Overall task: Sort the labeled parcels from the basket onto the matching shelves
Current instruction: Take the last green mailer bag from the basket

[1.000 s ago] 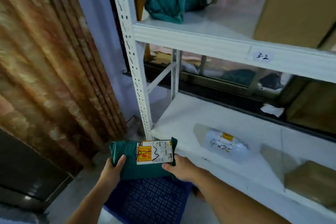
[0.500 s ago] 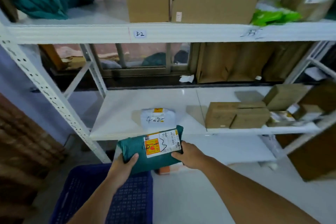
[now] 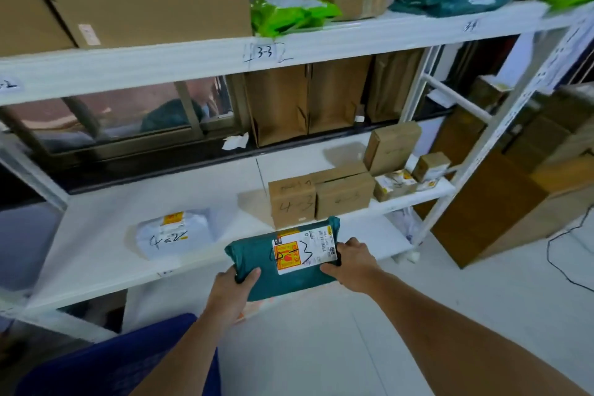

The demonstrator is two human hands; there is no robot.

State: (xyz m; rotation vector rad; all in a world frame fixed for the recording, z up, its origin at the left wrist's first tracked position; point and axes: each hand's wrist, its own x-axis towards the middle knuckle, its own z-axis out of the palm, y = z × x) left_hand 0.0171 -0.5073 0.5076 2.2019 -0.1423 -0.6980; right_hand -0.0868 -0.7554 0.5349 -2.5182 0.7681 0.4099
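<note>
Two hands: left hand point(image 3: 232, 288) grips the near-left corner of the green parcel point(image 3: 283, 259), thumb on top; right hand point(image 3: 351, 262) grips its right edge, fingers curled under.
Parcel position: held flat in the air, just in front of the lower shelf point(image 3: 199, 199), label side up.
Label: white-and-orange sticker point(image 3: 303, 251) with a handwritten "4-3", facing the camera, likely so the mark can be checked against the shelf.
Matching spot: brown box point(image 3: 292, 202) marked "4-3" stands on that shelf right behind the parcel; probably the target section.
Other section: white parcel point(image 3: 173, 233) marked "4-2" lies to the left, apart from the boxes.
Upper shelf: tag "3-3" point(image 3: 264, 52) on its front edge; not a match.
Basket: blue basket point(image 3: 122, 360) sits low left, near the left forearm.
Step judged: about to set the parcel among the 4-3 items.
</note>
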